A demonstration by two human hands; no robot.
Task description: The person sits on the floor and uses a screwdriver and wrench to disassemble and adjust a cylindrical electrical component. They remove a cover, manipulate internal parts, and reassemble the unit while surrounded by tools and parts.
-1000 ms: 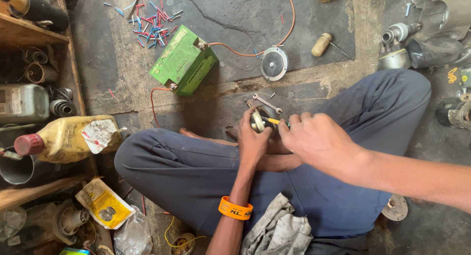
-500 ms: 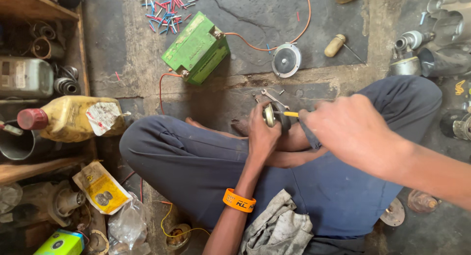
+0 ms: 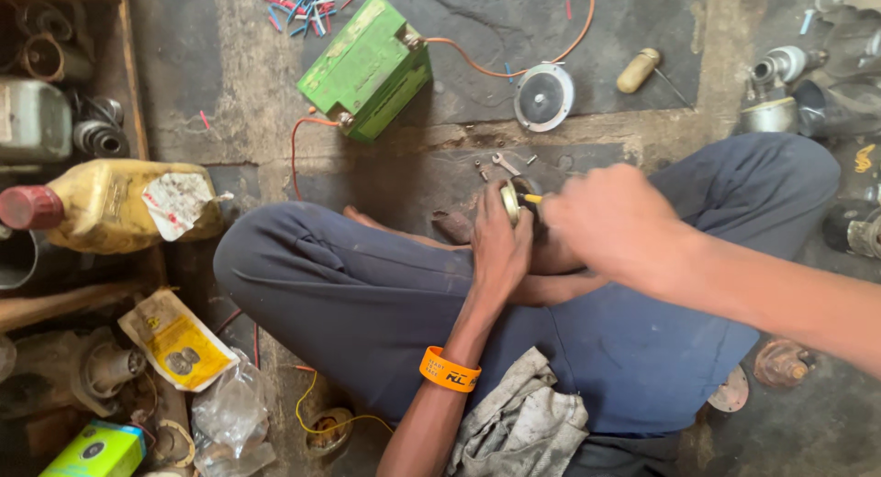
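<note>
Left hand (image 3: 500, 243) fingers pinch a round brass part (image 3: 510, 200); right hand (image 3: 617, 222), fingers curled, presses a yellow-handled screwdriver (image 3: 532, 199) against it, below the green battery (image 3: 369, 66).

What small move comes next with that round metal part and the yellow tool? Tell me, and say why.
Probably keep the left hand steady on the round metal part and turn the yellow-handled tool in the right hand. The tool's tip already meets the part, and the left hand's grip holds it over the lap.
</note>
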